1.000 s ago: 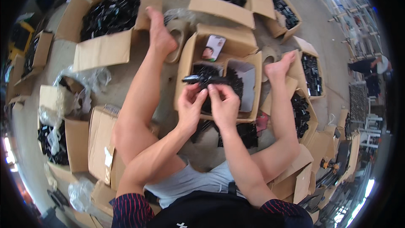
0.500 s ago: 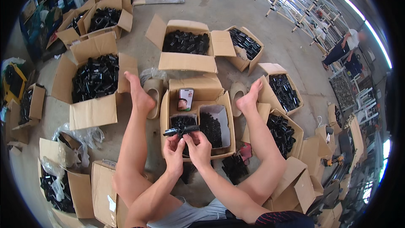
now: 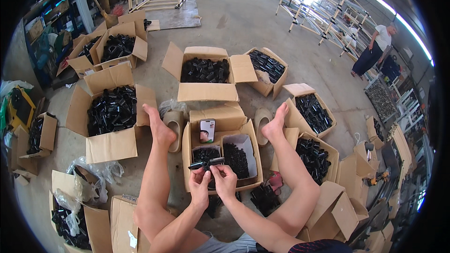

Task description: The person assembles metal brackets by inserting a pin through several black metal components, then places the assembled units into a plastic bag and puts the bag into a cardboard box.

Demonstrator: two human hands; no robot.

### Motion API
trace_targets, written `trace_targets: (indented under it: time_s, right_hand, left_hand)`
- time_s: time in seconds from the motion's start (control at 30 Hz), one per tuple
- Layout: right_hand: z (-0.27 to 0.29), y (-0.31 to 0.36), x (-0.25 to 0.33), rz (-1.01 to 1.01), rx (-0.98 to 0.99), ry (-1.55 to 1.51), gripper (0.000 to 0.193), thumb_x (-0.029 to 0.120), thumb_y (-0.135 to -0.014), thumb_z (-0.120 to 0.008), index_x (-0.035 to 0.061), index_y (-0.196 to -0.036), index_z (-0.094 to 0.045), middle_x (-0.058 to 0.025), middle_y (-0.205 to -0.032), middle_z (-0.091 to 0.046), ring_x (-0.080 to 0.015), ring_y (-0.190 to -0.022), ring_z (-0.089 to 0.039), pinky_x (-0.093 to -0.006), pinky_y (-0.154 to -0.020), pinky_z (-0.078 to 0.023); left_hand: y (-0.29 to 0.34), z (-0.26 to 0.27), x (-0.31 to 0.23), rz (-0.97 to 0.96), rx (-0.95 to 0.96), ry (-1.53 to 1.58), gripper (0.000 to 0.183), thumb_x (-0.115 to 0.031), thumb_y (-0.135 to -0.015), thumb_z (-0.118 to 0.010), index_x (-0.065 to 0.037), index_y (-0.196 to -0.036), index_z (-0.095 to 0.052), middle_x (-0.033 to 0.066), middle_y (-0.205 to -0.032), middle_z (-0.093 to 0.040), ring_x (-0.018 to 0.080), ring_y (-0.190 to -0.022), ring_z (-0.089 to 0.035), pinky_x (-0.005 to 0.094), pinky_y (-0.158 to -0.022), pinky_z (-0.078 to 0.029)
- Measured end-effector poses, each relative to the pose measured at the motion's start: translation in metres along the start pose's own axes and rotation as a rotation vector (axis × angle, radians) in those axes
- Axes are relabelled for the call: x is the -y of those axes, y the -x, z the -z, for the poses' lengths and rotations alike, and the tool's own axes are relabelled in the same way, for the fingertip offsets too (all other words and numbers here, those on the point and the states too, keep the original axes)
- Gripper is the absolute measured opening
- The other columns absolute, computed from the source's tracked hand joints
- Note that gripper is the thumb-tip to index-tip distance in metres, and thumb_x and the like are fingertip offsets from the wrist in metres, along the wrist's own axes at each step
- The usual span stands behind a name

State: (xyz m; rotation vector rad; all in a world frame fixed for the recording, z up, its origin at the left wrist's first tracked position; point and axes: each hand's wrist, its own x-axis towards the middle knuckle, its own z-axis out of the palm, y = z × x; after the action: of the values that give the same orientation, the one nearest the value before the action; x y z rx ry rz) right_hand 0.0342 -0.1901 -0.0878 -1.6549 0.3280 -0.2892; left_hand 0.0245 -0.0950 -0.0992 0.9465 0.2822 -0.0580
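Note:
My left hand (image 3: 200, 188) and my right hand (image 3: 224, 181) meet in front of me, both with fingers closed on one glossy black part (image 3: 206, 163), a short bracket-like piece lying crosswise. Its exact kind is too small to make out. Just beneath it stands an open cardboard box (image 3: 187, 147) between my feet. Inside that box, a pale tray (image 3: 254, 164) on the right holds many small black pieces (image 3: 236, 159), and more small dark pieces (image 3: 206, 152) fill a compartment on the left. A phone (image 3: 207, 130) leans upright at the box's back wall.
Open cartons of black parts surround me: a large one (image 3: 112, 148) at left, another (image 3: 208, 92) ahead, one (image 3: 323, 133) at right. Beige slippers (image 3: 175, 129) flank the middle box. Loose black parts (image 3: 265, 199) lie below it. A person (image 3: 375, 49) stands far right near pipe racks (image 3: 323, 14).
The whole scene sits lower in the picture, as the view has tilted up. Both hands still hold the black part, which is turned slightly. The far person has shifted posture.

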Motion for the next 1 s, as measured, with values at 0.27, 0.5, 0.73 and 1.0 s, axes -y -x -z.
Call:
trace_targets:
  time_s: [0.27,0.5,0.73,1.0]
  right_hand:
    - [-0.001,0.005,0.01,-0.031,0.013,-0.117,0.022,0.016,-0.096,-0.072,-0.0045,-0.103,-0.068,-0.0102,-0.1,-0.073,-0.0137,-0.089,-0.07,-0.028,-0.078,-0.057]
    - [0.003,0.005,0.017,-0.033,-0.003,-0.226,0.019,0.013,-0.094,-0.074,-0.004,-0.102,-0.07,-0.0092,-0.099,-0.073,-0.0126,-0.087,-0.069,-0.027,-0.079,-0.056]
    - [0.001,0.004,0.023,-0.063,-0.001,-0.151,0.018,0.012,-0.094,-0.073,-0.0032,-0.103,-0.071,-0.006,-0.095,-0.072,-0.0097,-0.087,-0.065,-0.0247,-0.08,-0.052]
    - [0.004,0.005,0.025,-0.129,0.022,0.018,0.02,0.011,-0.095,-0.072,-0.005,-0.106,-0.07,-0.0098,-0.112,-0.067,-0.0133,-0.094,-0.067,-0.0266,-0.082,-0.053]
  left_hand:
    - [0.002,0.0,0.0,0.01,-0.006,0.029,0.023,-0.002,-0.097,-0.067,-0.007,-0.115,-0.054,0.0054,-0.114,-0.063,0.0133,-0.104,-0.06,0.0308,-0.087,-0.053]
    - [0.004,-0.009,-0.01,0.008,-0.019,0.017,0.022,-0.001,-0.097,-0.066,-0.007,-0.113,-0.053,0.0038,-0.109,-0.063,0.0121,-0.098,-0.06,0.0298,-0.086,-0.052]
    - [0.006,-0.006,-0.008,-0.002,-0.015,0.029,0.021,-0.001,-0.097,-0.066,-0.008,-0.112,-0.053,0.0028,-0.108,-0.063,0.0113,-0.097,-0.06,0.0283,-0.084,-0.051]
    - [0.0,0.004,-0.001,0.011,0.04,-0.003,0.019,-0.002,-0.1,-0.062,-0.01,-0.113,-0.052,0.0034,-0.116,-0.065,0.0128,-0.102,-0.063,0.0301,-0.083,-0.053]
